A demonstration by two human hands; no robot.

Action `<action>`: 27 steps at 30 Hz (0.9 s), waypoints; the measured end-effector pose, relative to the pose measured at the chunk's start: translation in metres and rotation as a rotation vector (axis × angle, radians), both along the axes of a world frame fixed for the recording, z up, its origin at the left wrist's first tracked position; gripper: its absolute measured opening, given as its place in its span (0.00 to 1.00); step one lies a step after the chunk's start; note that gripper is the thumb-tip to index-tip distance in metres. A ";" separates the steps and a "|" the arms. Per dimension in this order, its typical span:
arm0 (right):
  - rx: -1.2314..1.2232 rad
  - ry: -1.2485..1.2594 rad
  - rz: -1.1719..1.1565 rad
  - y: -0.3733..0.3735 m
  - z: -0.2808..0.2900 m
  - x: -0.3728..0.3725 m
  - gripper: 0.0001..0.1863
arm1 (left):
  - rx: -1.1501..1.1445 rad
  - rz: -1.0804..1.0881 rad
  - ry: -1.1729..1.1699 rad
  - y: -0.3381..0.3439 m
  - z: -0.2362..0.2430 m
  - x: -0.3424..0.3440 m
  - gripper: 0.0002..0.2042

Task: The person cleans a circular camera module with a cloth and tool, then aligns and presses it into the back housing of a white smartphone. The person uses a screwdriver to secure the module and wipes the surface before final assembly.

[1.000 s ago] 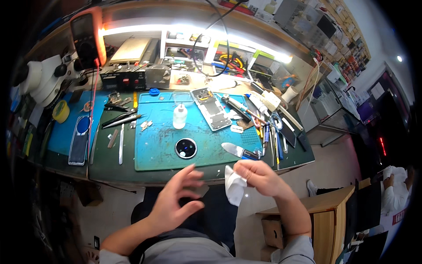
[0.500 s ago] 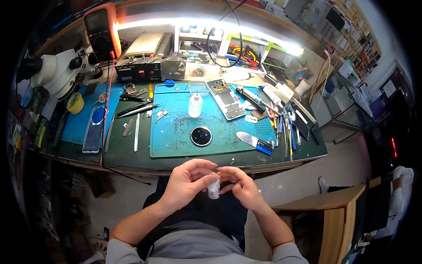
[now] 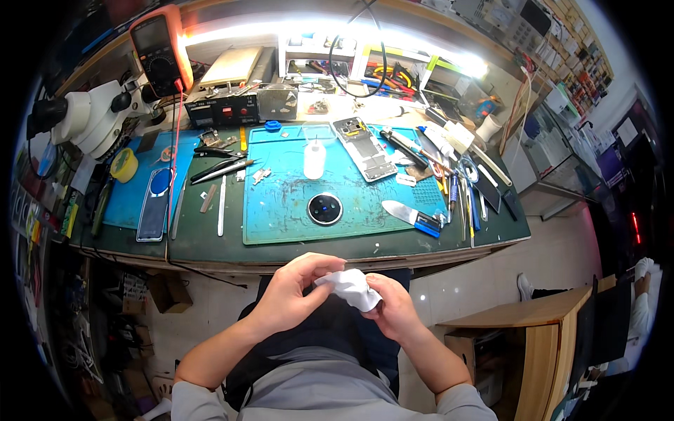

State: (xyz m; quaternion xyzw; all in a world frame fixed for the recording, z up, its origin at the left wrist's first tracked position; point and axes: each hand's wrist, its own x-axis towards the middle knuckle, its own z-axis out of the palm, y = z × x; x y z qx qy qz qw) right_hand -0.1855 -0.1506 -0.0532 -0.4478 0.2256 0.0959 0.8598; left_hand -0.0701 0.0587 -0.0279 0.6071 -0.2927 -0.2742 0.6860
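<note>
A crumpled white tissue (image 3: 354, 289) is held between my two hands, just in front of the bench's near edge and above my lap. My right hand (image 3: 394, 305) grips its right end, thumb on top. Curled around the left end is my left hand (image 3: 293, 289), with thumb and fingers at its edge. Beyond the hands, a round black camera module (image 3: 325, 209) with a silver rim lies on the blue work mat (image 3: 281, 231). Behind it a white plastic bottle (image 3: 314, 163) with a thin tip stands upright. An opened phone (image 3: 364, 151) lies to the right of the bottle.
A knife (image 3: 414, 218) with a blue and black handle lies at the mat's right, near several pens and screwdrivers. Left are tweezers (image 3: 221, 170), a phone back (image 3: 154, 210), a microscope (image 3: 91, 116) and an orange multimeter (image 3: 160, 52). A wooden cabinet (image 3: 512, 316) stands at the lower right.
The tissue, earlier a small bunch hanging between my fingers, is now spread wider between both hands. My right hand has turned and closed over its right end. The view has shifted slightly.
</note>
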 end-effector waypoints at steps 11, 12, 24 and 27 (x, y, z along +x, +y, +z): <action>-0.119 -0.341 -0.087 0.018 0.001 -0.015 0.11 | 0.107 0.225 -0.443 -0.010 -0.003 -0.019 0.29; -0.274 -0.414 -0.153 0.025 -0.001 -0.016 0.10 | 0.070 0.243 -0.406 -0.016 -0.008 -0.029 0.34; -0.681 -0.359 -0.721 0.006 -0.009 -0.002 0.10 | 0.045 0.548 -0.829 -0.039 0.003 0.017 0.28; -0.789 -0.438 -0.617 0.001 -0.005 -0.001 0.11 | 0.366 0.717 -1.026 -0.047 0.022 0.120 0.32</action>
